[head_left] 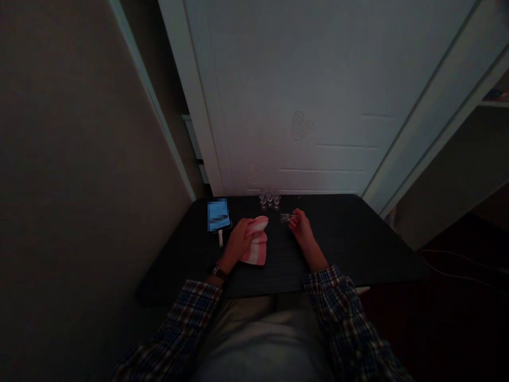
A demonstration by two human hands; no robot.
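Note:
My left hand [239, 236] is closed on a pink and white striped cloth [256, 249], which hangs down below the fingers. In my right hand [301, 227] a small clear stemmed glass [285, 218] is pinched near its base and tilted sideways, its bowl pointing left toward the cloth. A small gap separates the glass from the cloth. Several similar small clear glasses [269, 199] stand close together at the back of the dark table, beyond both hands.
A device with a lit, blurred screen [218, 215] lies at the left of the dark table [342, 241]. Beside it is a small white stick-like object [220, 238]. A white panel door [274, 95] rises behind the table, and a wall [87, 159] stands to the left.

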